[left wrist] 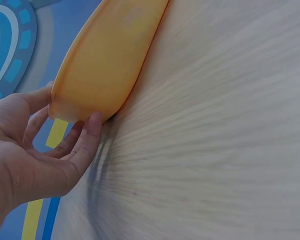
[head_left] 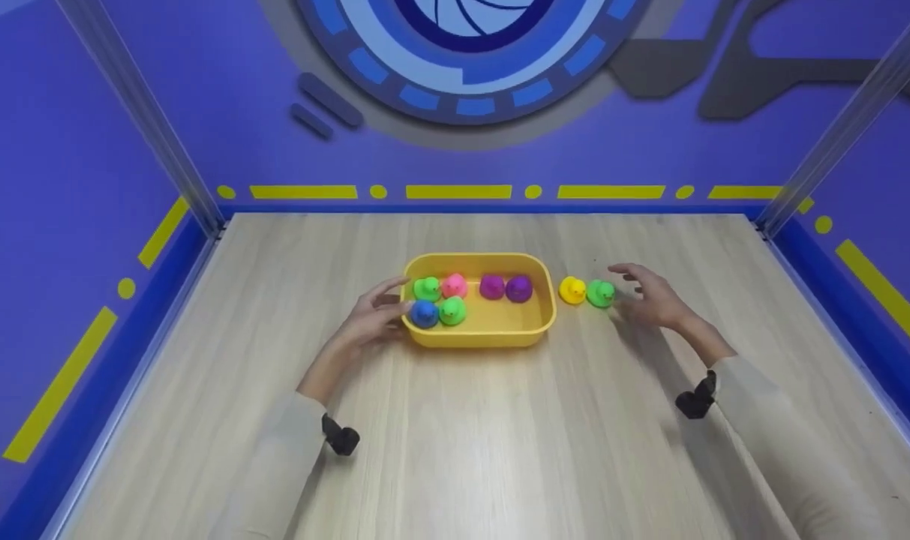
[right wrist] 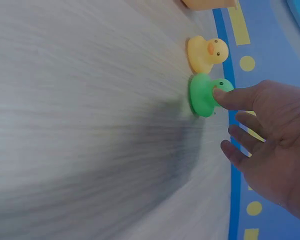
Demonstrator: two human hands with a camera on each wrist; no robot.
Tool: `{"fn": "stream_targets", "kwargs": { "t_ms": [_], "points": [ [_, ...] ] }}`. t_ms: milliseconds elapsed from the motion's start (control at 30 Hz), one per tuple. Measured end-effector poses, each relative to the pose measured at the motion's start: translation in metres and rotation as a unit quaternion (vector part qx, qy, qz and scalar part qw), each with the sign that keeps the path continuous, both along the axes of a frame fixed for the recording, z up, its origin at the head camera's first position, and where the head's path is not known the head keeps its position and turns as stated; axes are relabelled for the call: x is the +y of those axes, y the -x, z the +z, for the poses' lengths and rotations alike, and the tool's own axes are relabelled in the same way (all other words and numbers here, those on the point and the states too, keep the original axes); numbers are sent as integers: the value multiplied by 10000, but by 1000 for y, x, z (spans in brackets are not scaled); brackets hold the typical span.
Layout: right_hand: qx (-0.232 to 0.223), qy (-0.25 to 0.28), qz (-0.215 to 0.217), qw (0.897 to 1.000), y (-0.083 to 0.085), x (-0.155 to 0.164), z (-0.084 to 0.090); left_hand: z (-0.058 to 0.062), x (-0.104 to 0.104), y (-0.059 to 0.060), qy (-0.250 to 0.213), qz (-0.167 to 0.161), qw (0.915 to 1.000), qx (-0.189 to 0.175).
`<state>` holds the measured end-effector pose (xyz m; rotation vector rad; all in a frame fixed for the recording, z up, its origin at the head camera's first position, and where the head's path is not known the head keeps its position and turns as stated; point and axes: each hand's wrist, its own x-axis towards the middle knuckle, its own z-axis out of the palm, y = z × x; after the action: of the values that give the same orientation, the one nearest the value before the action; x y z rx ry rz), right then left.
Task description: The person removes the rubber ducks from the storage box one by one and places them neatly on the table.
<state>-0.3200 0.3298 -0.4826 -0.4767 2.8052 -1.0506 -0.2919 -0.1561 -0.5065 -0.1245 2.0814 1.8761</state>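
A: Where do things stand on the pale wood-grain tabletop [head_left: 470, 420]?

B: The shallow yellow plastic tub [head_left: 479, 337] sits mid-table with six small rubber ducks inside: two green, one pink, one blue at its left end, two purple toward the right. Two more stand outside, just right of the tub: a yellow rubber duck [head_left: 572, 290] and, beside it, a green rubber duck [head_left: 600, 293].

A: And the hands?

B: The left hand [head_left: 372, 315] steadies the tub's left end, thumb on the rim and fingers curled against the wall and under the corner, as the left wrist view shows. The right hand [head_left: 650, 297] is spread, fingers relaxed, holding nothing; its thumb tip looks to be touching the green duck's head in the right wrist view.

A: So which step is this?

B: I judge it the reach for the outer green duck, with no grasp yet made.

A: What does the next move need?

B: Probably closing thumb and forefinger round that duck without nudging the yellow one standing close by it, then lifting clear of the tub's rim.
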Motion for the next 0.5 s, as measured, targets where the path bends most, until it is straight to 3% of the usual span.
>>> {"fn": "stream_targets", "kwargs": {
  "t_ms": [500],
  "points": [
    [523,100,456,9975,-2,-23,28,-1,-1,0,-52,-71,9999,87]
  ]
}}
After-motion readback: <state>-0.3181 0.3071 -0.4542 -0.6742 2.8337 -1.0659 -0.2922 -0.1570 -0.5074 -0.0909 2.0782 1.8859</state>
